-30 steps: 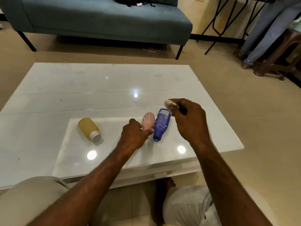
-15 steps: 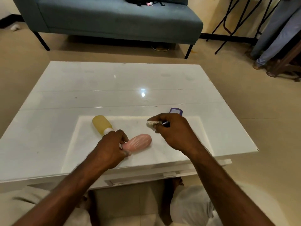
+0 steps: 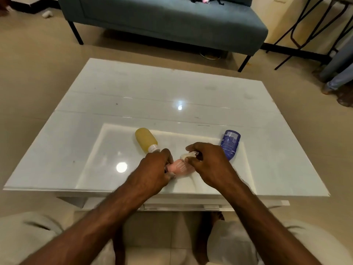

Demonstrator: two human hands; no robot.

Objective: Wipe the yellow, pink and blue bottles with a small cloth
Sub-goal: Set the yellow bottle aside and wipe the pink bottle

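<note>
My left hand (image 3: 152, 170) grips 1 pink bottle (image 3: 180, 167); right hand (image 3: 208, 165) fingers (image 3: 193, 149) pinch 1 cloth (image 3: 188, 155) onto it. 1 yellow bottle (image 3: 145, 139), 1 blue bottle (image 3: 229, 143) lie beyond on the worktop (image 3: 133, 96).

We are looking at a home living room. A glossy white coffee table (image 3: 145, 96) is sitting under both hands (image 3: 152, 173), a teal sofa (image 3: 168, 20) on thin dark legs is standing beyond them, beige floor tiles (image 3: 38, 69) are spreading all round, and black metal stool legs (image 3: 305, 25) are showing past the right hand (image 3: 208, 165).
</note>
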